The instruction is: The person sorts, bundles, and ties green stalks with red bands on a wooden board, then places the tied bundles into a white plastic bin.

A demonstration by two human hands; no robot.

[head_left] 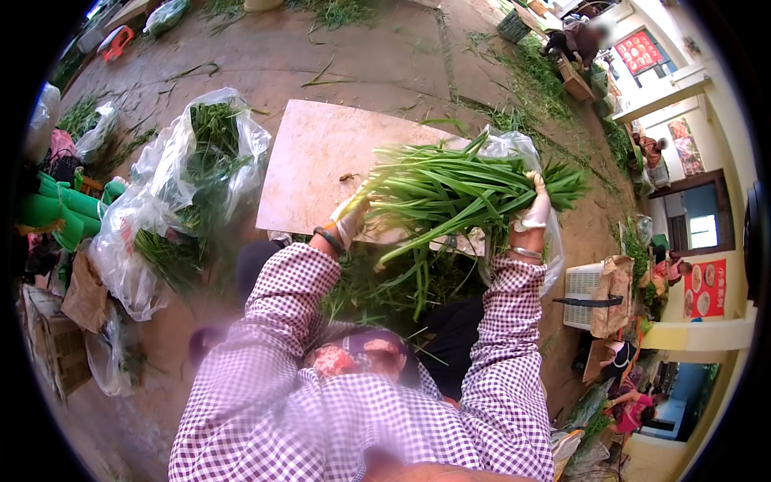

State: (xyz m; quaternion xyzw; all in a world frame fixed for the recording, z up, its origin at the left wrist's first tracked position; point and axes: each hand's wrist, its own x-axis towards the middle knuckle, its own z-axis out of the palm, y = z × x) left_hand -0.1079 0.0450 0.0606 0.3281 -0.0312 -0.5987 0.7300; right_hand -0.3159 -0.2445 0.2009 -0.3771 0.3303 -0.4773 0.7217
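Note:
A thick bunch of long, flat-leaved greens (pixel 454 189), perhaps garlic chives, lies across the right part of a pale board (pixel 309 161). Its paler stem ends point left and the leaf tips point right. My left hand (pixel 351 215), in a whitish glove, is closed at the stem ends, its fingertips partly hidden. Toward the leaf tips, my gloved right hand (pixel 536 207) grips the bunch from the right side. A few leaves hang over the board's near edge. One small brown scrap (pixel 348 177) rests on the board beside the stems.
Left of the board stand clear plastic bags (pixel 152 193) of greens. Loose greens (pixel 377 277) lie between the board and my lap. A white crate (pixel 583 296) sits at the right, and green trimmings (pixel 534 84) litter the floor. Other people work along the right wall.

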